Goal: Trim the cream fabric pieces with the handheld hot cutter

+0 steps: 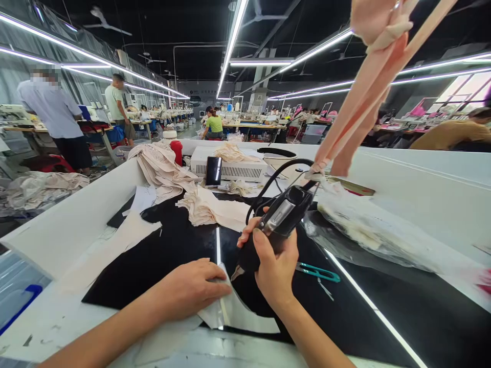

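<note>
The right hand [276,266] is closed around a black handheld tool [289,207], which is tilted above the black board [138,266] with its lower end just beside the left fingertips. A pink cloth strip [360,97] runs upward from the tool. The left hand [195,286] lies palm down, fingers extended, on a pale sheet [245,318] on the board. Teal snips [322,273] lie near the right hand; a cloth stack [215,207] lies behind the left hand.

Garment workshop: sewing machines [14,113] on benches [251,125], stacked cut fabric [201,204], strip lights [232,38].
</note>
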Available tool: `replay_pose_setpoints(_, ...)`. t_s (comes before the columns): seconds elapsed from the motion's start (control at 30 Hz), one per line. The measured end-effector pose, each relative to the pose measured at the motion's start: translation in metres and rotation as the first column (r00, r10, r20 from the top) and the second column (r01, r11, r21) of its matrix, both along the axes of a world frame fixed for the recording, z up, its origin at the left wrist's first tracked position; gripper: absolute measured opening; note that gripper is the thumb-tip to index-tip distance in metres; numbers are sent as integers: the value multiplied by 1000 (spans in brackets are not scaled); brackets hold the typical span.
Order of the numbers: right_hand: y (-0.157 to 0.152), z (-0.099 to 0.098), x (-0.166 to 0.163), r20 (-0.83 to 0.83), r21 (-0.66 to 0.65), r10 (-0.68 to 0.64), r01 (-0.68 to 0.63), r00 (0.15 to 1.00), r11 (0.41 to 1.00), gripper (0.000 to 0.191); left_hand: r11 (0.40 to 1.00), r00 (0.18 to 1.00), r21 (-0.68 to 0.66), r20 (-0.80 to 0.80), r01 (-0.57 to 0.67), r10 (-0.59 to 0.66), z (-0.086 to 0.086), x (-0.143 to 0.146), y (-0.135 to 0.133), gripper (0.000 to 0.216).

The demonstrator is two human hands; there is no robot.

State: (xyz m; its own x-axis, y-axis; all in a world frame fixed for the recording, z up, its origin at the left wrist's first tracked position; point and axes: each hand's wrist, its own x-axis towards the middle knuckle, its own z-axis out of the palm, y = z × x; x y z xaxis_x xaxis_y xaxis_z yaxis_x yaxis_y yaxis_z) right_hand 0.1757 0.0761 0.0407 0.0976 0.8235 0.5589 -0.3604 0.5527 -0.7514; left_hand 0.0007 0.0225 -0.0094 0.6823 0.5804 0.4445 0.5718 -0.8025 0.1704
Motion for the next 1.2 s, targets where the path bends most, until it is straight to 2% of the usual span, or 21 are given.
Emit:
replay_pose_setpoints(0.47, -11, -3, 2, 3, 1, 10, -10, 1000, 1000, 26, 1000, 1000, 0, -15, 10, -10, -5, -5, -1, 24)
replay_pose_setpoints(0.67, -17, 8, 12, 3, -18, -11, 11, 1000, 1000, 22, 999, 999, -39, -44, -24, 23, -2, -6, -3, 20)
replay_pose_setpoints(0.83, -31, 15, 32, 32, -42, -59, 61, 998, 997, 31, 999, 999, -44, 46, -8, 10, 5, 7, -9, 21)
replay_pose_setpoints(1.0, -46, 10, 47, 52, -36, -59, 61, 997, 997, 33, 997, 998, -71, 63, 2, 2, 2, 22, -13, 19)
replay_pose_setpoints(1.2, -49, 3, 52, 42, -3, -48, 48, 998, 999, 33, 997, 998, -81, 62, -2, 7, -4, 16, -17, 21)
